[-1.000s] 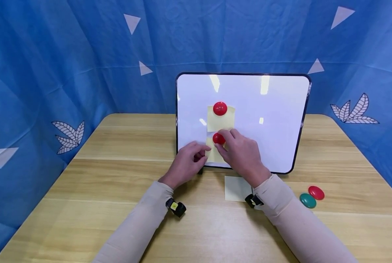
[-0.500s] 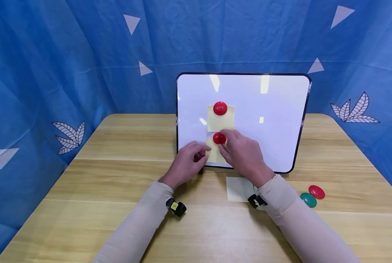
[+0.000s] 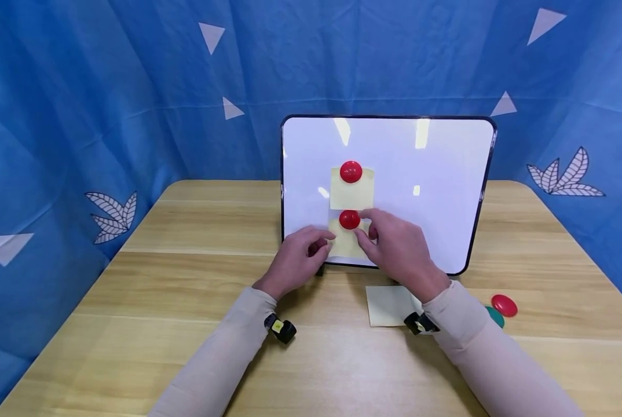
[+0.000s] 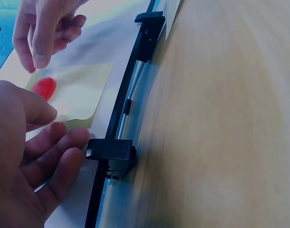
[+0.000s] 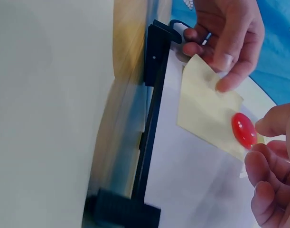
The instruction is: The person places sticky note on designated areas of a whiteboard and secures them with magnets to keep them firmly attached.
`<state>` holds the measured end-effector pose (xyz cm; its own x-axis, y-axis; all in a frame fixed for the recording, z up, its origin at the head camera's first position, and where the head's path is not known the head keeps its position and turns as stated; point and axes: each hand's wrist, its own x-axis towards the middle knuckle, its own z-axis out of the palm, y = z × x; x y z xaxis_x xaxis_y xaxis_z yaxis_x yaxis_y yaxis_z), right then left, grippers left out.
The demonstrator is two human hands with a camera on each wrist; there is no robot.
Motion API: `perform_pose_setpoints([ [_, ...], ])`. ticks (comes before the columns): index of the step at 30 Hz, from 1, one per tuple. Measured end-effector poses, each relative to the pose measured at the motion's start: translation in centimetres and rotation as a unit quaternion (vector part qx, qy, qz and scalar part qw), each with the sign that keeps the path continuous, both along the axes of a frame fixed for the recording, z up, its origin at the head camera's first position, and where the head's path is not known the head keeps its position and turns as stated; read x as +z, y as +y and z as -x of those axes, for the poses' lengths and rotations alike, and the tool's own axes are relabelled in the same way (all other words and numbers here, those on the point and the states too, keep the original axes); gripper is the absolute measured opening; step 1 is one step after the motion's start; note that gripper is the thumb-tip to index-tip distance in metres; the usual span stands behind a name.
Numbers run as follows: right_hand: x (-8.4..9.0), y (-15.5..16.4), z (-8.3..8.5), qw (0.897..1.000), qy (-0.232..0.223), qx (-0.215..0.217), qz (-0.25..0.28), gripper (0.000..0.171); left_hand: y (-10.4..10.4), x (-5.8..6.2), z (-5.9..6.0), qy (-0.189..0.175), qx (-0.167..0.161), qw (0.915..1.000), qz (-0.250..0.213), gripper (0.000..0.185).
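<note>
A whiteboard (image 3: 420, 174) stands upright on the table with two pale yellow paper notes on it. A round red magnet (image 3: 351, 172) sits on the upper note (image 3: 352, 197); a second red magnet (image 3: 350, 219) lies on the top part of the lower note (image 3: 344, 246). My right hand (image 3: 399, 246) is just right of this lower magnet, thumb and index finger spread, with a gap to it in the left wrist view (image 4: 44, 88). My left hand (image 3: 297, 260), fingers loosely bent, has its fingertips at the lower note's left edge, overlapping that note (image 5: 204, 104) in the right wrist view.
A loose paper note (image 3: 386, 307) lies on the table below the board, partly under my right wrist. To the right lie a red magnet (image 3: 504, 305) and a green magnet (image 3: 496, 315), partly hidden by my sleeve. Black clips (image 4: 111, 151) grip the board's lower edge. Blue curtain (image 3: 420, 58) hangs behind.
My right hand has let go of the lower red magnet and drawn back slightly to the right and down; the magnet stays on the note. My left hand has hardly moved.
</note>
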<state>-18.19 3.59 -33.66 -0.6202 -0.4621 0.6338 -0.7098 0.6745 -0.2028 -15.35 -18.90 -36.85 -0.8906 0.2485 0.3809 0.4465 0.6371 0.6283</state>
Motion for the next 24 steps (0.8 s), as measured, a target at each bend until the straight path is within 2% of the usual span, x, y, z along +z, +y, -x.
perform_pose_setpoints([
  [10,1.1,1.8,-0.2,0.999,0.010,0.017,0.050,0.014,0.2,-0.2,0.1,-0.008,0.005,0.9999,0.005,0.023],
  [19,2.2,2.4,-0.3,0.994,-0.043,0.020,0.093,0.009,0.3,-0.1,-0.1,-0.011,-0.007,0.9999,0.002,0.019],
  [24,2.5,3.1,-0.1,0.987,-0.099,0.010,0.128,0.011,0.5,-0.1,-0.2,-0.012,-0.009,0.9998,0.008,0.017],
])
